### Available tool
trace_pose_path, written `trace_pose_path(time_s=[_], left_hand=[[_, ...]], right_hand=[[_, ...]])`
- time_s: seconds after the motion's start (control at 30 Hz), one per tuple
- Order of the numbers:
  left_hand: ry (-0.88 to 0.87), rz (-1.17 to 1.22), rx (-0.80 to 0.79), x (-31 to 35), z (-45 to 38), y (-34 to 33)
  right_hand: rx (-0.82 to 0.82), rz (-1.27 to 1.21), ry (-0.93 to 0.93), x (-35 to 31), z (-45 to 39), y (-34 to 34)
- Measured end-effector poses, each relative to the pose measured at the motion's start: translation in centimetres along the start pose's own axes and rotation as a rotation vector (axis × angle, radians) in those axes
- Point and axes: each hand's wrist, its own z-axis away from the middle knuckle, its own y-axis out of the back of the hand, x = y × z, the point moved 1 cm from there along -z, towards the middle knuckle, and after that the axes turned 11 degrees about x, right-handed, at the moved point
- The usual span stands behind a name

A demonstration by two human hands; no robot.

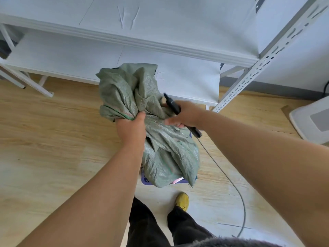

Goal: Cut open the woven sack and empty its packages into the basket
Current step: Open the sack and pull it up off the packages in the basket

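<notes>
Pale wood flooring ran under white shelving (160,45). Over it the green woven sack (142,107) hung limp and crumpled, its lower end draped into a purple basket (146,181) that it almost wholly hid. The left hand (130,130) gripped a bunch of its cloth; the right hand (185,114) was closed round a black cutter (173,106) beside it. Emptying looked nearly finished. A pale pink edge at the sack's mouth was possibly a package.

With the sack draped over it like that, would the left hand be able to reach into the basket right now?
Probably not. The left hand is gripping the bunched green sack, which hangs over the purple basket and covers nearly all of it. The hand would have to let go and move the sack aside first.
</notes>
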Motion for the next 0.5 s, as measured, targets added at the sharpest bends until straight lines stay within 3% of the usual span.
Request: trace_pose_path(time_s=[0.1,0.23,0.4,0.5], left_hand=[[-0.060,-0.011,-0.013,0.6,0.4,-0.2],[-0.204,0.062,0.029,2.6,1.4,-0.6],[-0.368,0.004,0.060,4.9,1.6,-1.1],[-0.393,0.012,0.086,5.3,1.8,-0.8]], right_hand=[[0.038,0.017,0.009,0.3,0.2,-1.2],[0.244,-0.248,-0.011,-1.1,-0.6,-0.5],[0.137,-0.220,0.034,-2.9,-0.8,1.3],[0.154,-0.237,0.070,-3.0,-0.4,2.5]])
